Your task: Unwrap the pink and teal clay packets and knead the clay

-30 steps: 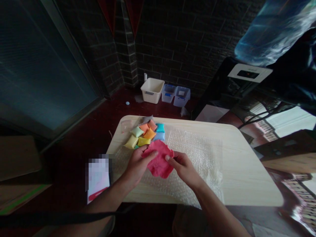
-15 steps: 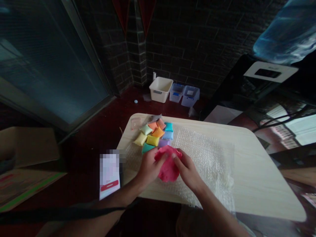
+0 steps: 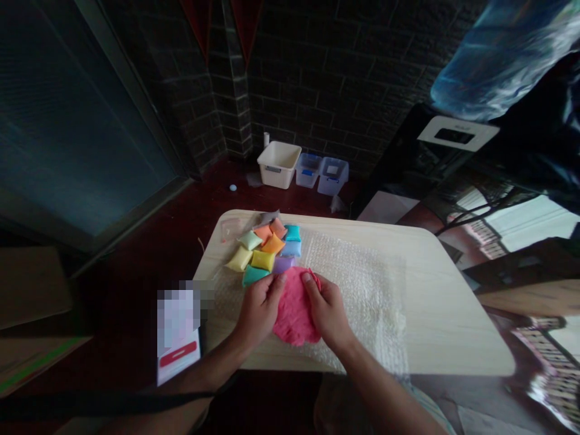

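A flattened, uneven sheet of pinkish-red modelling clay (image 3: 296, 311) hangs between my hands over the near part of the table. My left hand (image 3: 260, 305) pinches its upper left edge, thumb on the front. On the other side, my right hand (image 3: 330, 307) grips the upper right edge with its thumb, and a bit of clay folds up beside the fingers. Just beyond the clay lie several small pillow-shaped packets, among them a yellow packet (image 3: 263, 260), a green packet (image 3: 255, 275) and a purple packet (image 3: 284, 264).
Bubble wrap (image 3: 357, 278) covers the middle of the pale wooden table (image 3: 446, 302). A partly blurred phone-like screen (image 3: 179, 338) stands at its left edge. On the floor behind are a cream basket (image 3: 278, 172) and clear bins (image 3: 333, 178). A cardboard box (image 3: 34, 287) sits at left.
The clay sheet has been drawn wider and hangs a little lower. My thumbs have moved from its middle toward its upper edges. The whole view has shifted, moving the scene left.
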Tool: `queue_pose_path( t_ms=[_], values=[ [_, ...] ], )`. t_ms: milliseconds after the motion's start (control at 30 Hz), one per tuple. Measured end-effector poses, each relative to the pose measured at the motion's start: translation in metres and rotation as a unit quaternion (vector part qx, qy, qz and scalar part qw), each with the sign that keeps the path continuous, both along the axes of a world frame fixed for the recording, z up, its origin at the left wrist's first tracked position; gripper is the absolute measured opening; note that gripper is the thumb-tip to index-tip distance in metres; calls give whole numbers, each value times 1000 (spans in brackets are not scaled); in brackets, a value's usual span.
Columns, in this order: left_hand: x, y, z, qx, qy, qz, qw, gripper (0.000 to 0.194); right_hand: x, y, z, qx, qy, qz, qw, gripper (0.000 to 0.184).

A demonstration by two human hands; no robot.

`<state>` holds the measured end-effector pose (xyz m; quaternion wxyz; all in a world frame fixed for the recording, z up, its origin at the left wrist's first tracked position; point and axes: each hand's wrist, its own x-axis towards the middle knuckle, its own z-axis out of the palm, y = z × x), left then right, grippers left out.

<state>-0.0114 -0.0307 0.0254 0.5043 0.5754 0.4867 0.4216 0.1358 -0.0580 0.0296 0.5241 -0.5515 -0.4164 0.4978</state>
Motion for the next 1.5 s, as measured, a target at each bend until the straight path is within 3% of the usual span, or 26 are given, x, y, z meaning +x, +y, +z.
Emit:
queue_pose_path(
  t_ms=[300, 500, 600, 867, 1233, 1500],
  values=[
    [-13, 13, 10, 23, -48, 101, 993, 36, 12, 2, 2, -55, 174, 64, 981, 28],
    [-17, 19, 10, -128, -206, -33, 970, 26, 19, 3, 6, -29, 125, 81, 989, 31],
    [-17, 21, 8, -175, -212, -88, 957, 31, 20, 3, 7, -29, 114, 96, 988, 33],
    [-15, 17, 4, -153, -155, -84, 972, 28, 18, 2, 6, -25, 136, 71, 988, 29],
    [-12, 12, -3, -123, -106, -94, 982, 25, 19, -1, -1, -6, 36, 77, 996, 34],
    [-12, 9, -2, -124, -137, -112, 976, 27, 17, -1, 2, -6, 6, 95, 995, 32]
  ],
)
